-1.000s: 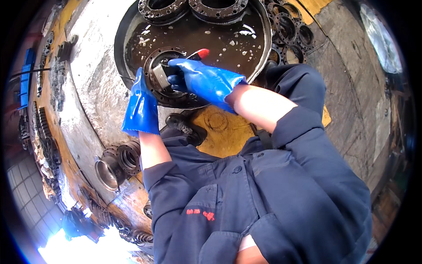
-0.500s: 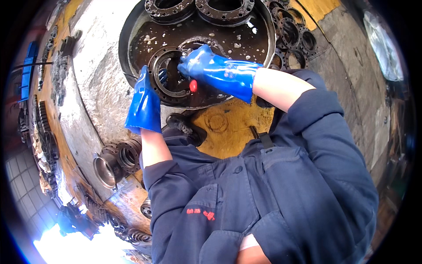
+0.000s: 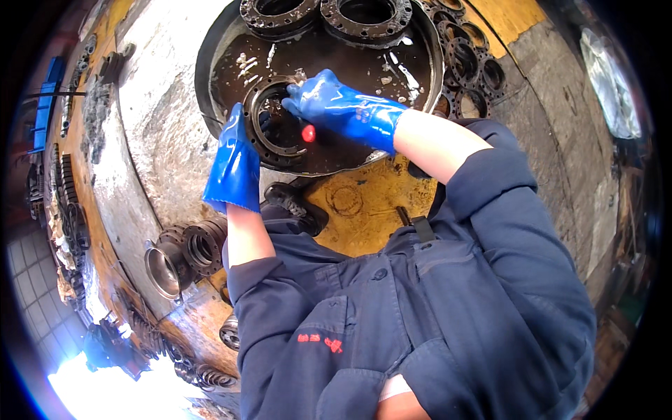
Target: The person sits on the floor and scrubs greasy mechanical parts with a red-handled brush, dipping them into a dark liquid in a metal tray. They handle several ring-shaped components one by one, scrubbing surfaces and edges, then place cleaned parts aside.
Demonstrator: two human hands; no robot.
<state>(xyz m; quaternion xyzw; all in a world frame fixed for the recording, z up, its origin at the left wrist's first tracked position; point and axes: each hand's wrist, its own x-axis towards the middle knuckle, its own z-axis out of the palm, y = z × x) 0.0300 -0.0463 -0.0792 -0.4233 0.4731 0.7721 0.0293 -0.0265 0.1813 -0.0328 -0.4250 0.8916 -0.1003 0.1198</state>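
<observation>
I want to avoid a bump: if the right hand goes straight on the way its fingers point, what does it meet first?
The right hand points left across the basin, fingertips already at the ring. Going on, it would probably meet the ring's far rim, then the left hand; depth is unclear.

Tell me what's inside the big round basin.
The basin holds dark liquid, two flanged rings at the back, and a metal ring gripped by both gloved hands. The liquid hides the bottom.

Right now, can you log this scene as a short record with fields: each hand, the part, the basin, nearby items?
left hand: blue glove, gripping rim of metal ring
right hand: blue glove, fingers on the ring's top, red-handled tool beneath the palm
round basin: dark oily liquid, ring sits in it
far rim: two more flanged rings
lower left: stacked metal parts
</observation>
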